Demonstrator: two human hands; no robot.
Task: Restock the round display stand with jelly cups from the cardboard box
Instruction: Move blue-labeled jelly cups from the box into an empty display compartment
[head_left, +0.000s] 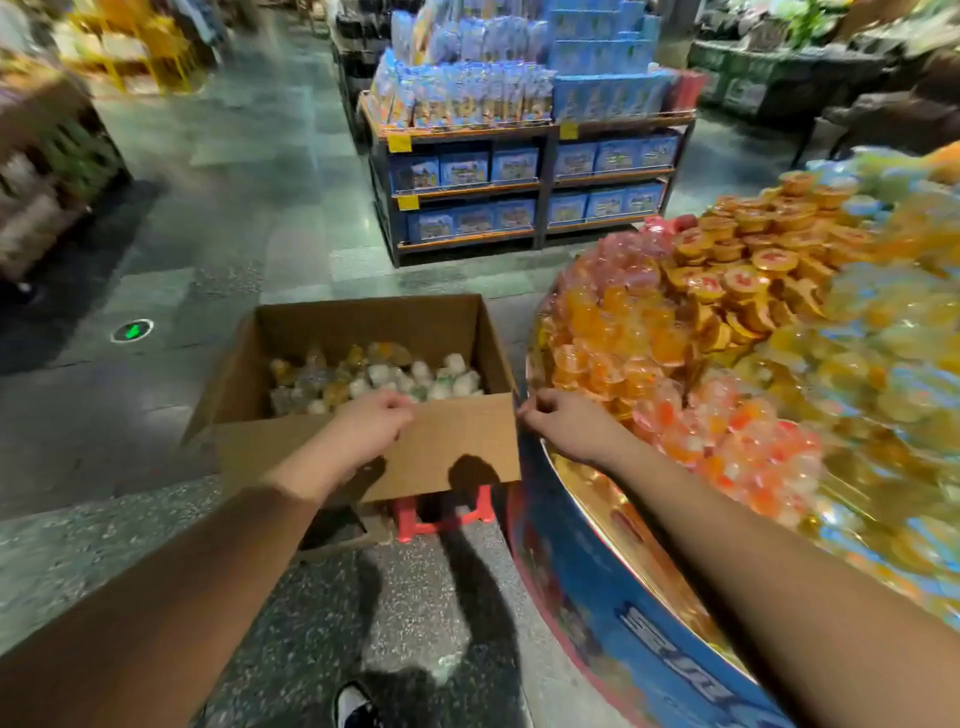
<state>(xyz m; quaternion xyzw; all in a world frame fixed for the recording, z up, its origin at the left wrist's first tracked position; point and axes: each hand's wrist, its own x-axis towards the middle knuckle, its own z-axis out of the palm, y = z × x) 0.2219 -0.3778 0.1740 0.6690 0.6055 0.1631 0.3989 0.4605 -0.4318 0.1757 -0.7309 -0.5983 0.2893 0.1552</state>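
An open cardboard box (457, 441) sits on a red plastic stool (441, 517), partly filled with clear, white and yellow jelly cups (374, 379). My left hand (371, 423) grips the top edge of the box's near wall. My right hand (563, 423) pinches the near right corner of the box, fingers curled. The round display stand (613, 597) with a blue printed wall and a gold tray is at right, piled with orange, red and yellow jelly cups (727, 332).
A dark shelf unit (540, 192) with blue boxed goods stands across the aisle behind the box. More shelving blurs at far left. Open tiled floor (208, 218) lies left of the box. A shoe (356, 706) shows at the bottom.
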